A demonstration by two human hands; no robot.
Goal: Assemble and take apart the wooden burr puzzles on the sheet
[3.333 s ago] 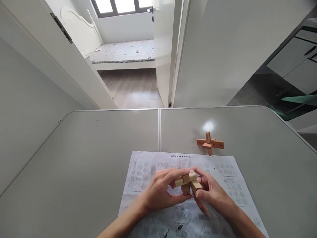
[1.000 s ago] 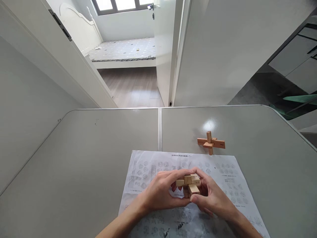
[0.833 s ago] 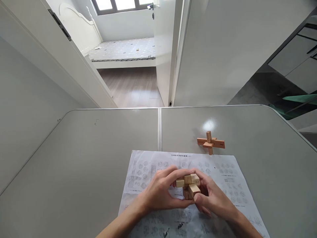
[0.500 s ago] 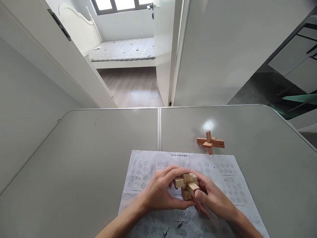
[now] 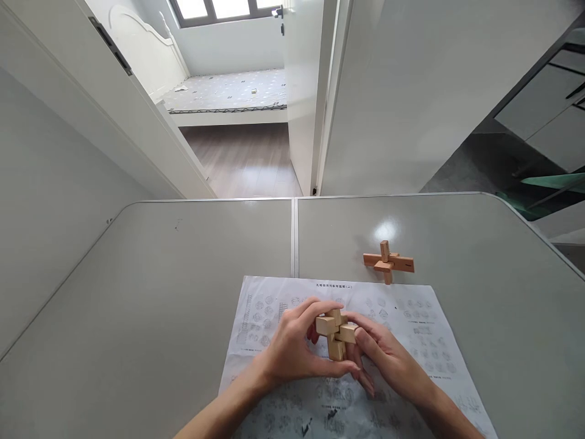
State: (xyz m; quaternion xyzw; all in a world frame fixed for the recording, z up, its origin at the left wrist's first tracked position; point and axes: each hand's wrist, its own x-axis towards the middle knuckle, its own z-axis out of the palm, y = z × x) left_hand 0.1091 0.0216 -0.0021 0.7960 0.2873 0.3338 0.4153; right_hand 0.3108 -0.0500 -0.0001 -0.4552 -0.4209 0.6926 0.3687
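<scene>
While both hands hold it, the pale wooden block puzzle [image 5: 336, 334] sits over the far half of a printed paper sheet [image 5: 420, 311], its crossed bars jutting toward the left, the right and below. The left hand [image 5: 292, 344] grips it with fingers curled over the top and the thumb beneath; the right hand [image 5: 393, 356] pinches the bar that sticks out on the right, thumb in front, its lower fingers extended under the puzzle. Hands and forearms cover much of the sheet's middle, and the block's rear is hidden.

The sheet, printed with small diagrams and marked with dark blotches low down, lies on a glossy grey table [image 5: 183, 292] and runs out of view at the bottom. A pale strip [image 5: 294, 238] goes from the table's far edge to the sheet. Right of that strip, just beyond the sheet's far edge, stands a reddish wooden cross-shaped puzzle [image 5: 387, 263], near a bright reflection.

Past the table's far edge, a doorway with its door [image 5: 301, 91] swung back shows a wood floor [image 5: 247, 158], a white bed [image 5: 228, 94] and a window [image 5: 219, 11]. A white wall [image 5: 388, 91] blocks the view further right; beyond the table's far right corner are pale cabinets [image 5: 543, 116] and something green [image 5: 553, 182].
</scene>
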